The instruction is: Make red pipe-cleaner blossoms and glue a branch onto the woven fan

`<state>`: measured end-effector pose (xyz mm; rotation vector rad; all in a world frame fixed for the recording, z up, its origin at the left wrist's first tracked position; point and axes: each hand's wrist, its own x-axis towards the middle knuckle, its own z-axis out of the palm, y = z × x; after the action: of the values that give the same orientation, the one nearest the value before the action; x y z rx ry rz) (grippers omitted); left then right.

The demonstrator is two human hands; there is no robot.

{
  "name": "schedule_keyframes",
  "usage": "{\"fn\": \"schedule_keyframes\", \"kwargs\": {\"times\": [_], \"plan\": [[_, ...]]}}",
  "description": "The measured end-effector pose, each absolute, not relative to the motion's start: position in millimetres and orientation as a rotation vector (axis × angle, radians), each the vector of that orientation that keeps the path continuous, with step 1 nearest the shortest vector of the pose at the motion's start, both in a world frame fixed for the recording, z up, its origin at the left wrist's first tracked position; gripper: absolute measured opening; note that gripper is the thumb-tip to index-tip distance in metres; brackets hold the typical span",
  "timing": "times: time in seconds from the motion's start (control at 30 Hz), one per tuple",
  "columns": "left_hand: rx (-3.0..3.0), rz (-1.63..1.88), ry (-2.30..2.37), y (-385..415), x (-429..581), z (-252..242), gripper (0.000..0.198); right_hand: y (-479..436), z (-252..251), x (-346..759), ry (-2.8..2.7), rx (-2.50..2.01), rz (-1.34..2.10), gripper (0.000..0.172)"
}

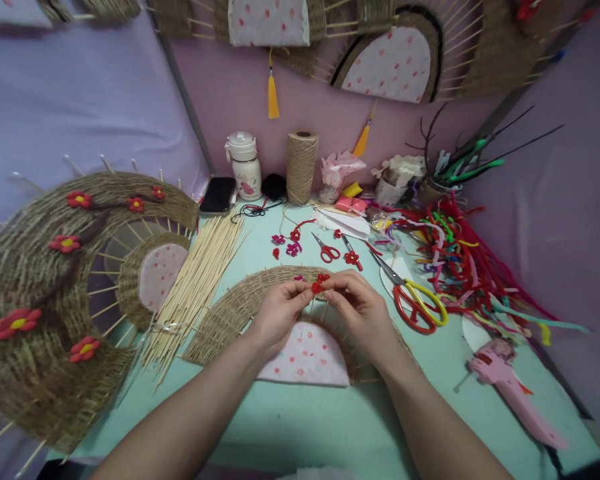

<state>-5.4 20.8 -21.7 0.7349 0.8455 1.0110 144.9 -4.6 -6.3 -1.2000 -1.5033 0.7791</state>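
Observation:
My left hand and my right hand meet over the middle of the table, both pinching a small red pipe-cleaner flower between their fingertips. Under them lies a woven straw fan piece with bamboo ribs and a pink dotted fabric centre. A tiny pink piece rests on the weave just behind my left fingers.
A large woven fan with red flowers fills the left. Bamboo sticks lie beside it. Red-yellow scissors, small red scissors, loose flowers, pipe cleaners, a pink glue gun, twine spool, bottle and phone surround.

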Motion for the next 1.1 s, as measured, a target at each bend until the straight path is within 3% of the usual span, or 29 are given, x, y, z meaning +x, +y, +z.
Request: {"fn": "schedule_keyframes", "kwargs": {"times": [0.3,0.7,0.93,1.1], "plan": [[0.775,0.949,0.867,19.9,-7.4,-25.1,0.025,-5.4,-8.8,144.0,-1.718,-1.188,0.673,0.013],[1.096,0.777,1.025,22.7,-14.4,-27.3,0.016,-5.8,-0.4,151.7,-2.131,-1.312,0.422,0.020],[0.875,0.730,0.889,25.5,-18.7,-25.3,0.021,-6.5,1.0,153.6,-1.885,-1.232,0.700,0.018],[0.500,0.755,0.745,27.3,-18.3,-23.9,0.011,-9.1,-1.4,150.9,-1.686,-1.212,0.487,0.014]]}}
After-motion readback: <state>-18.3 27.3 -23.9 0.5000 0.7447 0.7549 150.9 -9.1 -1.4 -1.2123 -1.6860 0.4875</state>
